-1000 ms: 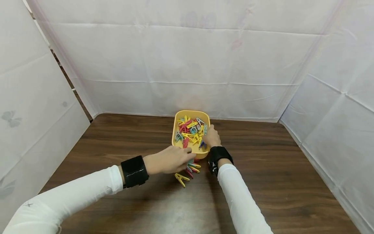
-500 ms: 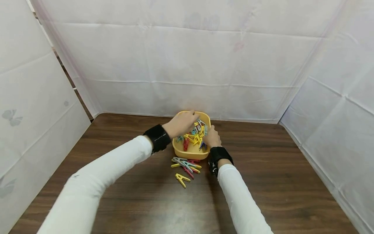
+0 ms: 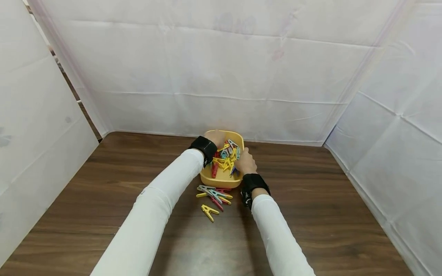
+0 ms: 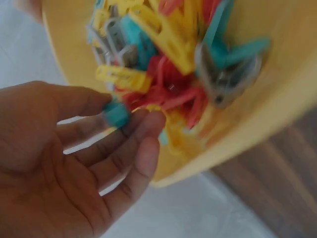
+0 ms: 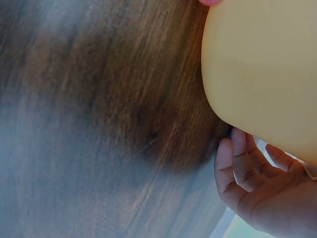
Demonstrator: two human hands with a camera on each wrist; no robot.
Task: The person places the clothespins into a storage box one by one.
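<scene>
A yellow tub point(image 3: 221, 180) is showing a heap of clothes pegs point(image 3: 226, 155) in yellow, red, teal and grey, the same mix appearing close up in the left wrist view, where a teal peg point(image 4: 117, 113) is lying against the fingers of the left hand point(image 4: 74, 163). More pegs point(image 3: 214, 193) in yellow, red and grey are lying on the dark brown, wood-grained table point(image 3: 310, 199). Both arms are wearing white sleeves point(image 3: 152, 214) and black wristbands point(image 3: 203, 147). White sheeting point(image 3: 221, 76), faintly creased, is lining the walls.
</scene>
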